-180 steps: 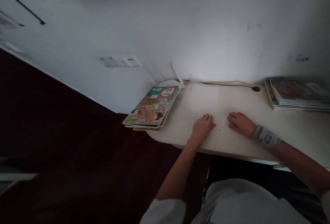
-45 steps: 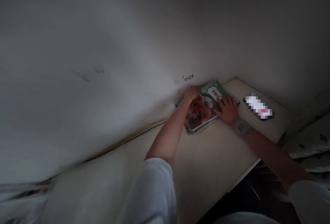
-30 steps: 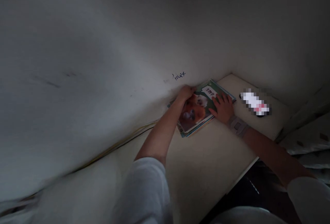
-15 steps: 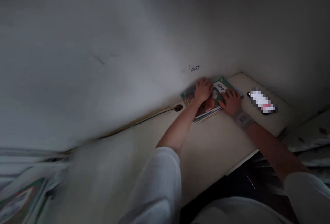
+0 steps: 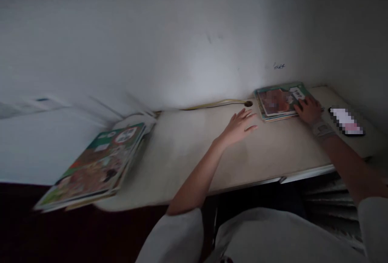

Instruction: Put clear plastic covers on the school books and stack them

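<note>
A stack of books [image 5: 275, 100] with a green and brown cover on top lies against the wall at the right part of the desk. On the right side of that stack rests my right hand [image 5: 308, 110], fingers spread over the cover, a watch or band on the wrist. My left hand [image 5: 238, 127] is above the desk, left of the stack and apart from it, with its fingers stretched out and nothing in them. Another stack of books [image 5: 100, 160], its cover colourful and slightly blurred, sits at the desk's left end and overhangs the edge.
The pale desk [image 5: 188, 150] runs along a white wall [image 5: 182, 45] bearing a small scribble. Yellowish cables [image 5: 212, 104] lead along the back to a round cable hole [image 5: 248, 104]. A lit phone [image 5: 347, 121], partly pixelated, lies at the far right.
My left hand has come off the right-hand stack and moved left over the desk. My right hand stays on the books. The view has swung left, bringing the left stack fully into sight.
</note>
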The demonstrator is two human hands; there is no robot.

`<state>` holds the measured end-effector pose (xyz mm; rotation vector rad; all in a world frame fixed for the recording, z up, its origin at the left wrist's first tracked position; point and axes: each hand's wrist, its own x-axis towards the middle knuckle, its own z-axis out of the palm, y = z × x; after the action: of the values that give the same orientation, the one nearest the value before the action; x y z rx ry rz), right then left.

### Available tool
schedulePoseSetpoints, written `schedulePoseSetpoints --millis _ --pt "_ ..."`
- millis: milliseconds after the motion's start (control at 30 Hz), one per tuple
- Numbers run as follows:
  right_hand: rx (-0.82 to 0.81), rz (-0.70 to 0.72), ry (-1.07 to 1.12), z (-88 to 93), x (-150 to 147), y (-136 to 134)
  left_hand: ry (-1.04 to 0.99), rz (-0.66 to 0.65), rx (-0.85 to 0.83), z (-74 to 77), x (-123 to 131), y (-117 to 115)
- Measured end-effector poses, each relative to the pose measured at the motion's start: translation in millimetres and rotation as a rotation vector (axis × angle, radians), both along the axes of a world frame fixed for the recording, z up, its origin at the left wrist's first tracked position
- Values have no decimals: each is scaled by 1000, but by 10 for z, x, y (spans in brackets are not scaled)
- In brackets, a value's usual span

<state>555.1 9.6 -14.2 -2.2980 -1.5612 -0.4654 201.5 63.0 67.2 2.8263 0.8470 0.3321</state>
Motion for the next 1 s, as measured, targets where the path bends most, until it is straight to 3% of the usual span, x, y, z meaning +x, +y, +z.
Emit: schedulePoseSetpoints --millis 133,233,333,433,633,733,800,867,1000 --pt "8 50 33 41 45 -33 47 226 -58 -220 -1041 -657" --pt "44 68 20 108 42 -84 172 299 -95 -477 -1394 -1091" --pt "66 59 17 189 0 -139 248 311 -76 -695 -1444 -1353" --pt "86 92 23 267 -58 -186 249 287 -44 -832 -1356 -1457" --pt "78 114 4 448 -159 -270 184 239 7 -919 -1152 -1489" --pt "99 175 -23 482 -435 -348 172 226 5 -934 -1130 -1508" --pt "77 303 -19 409 -794 -431 163 224 -1 -939 -1145 -1538" --pt "-31 532 -30 251 -1241 -541 150 201 -16 -918 -1182 -1569" --pt "-227 917 -87 -125 -1998 -755 114 135 -37 -706 -1438 -1460"
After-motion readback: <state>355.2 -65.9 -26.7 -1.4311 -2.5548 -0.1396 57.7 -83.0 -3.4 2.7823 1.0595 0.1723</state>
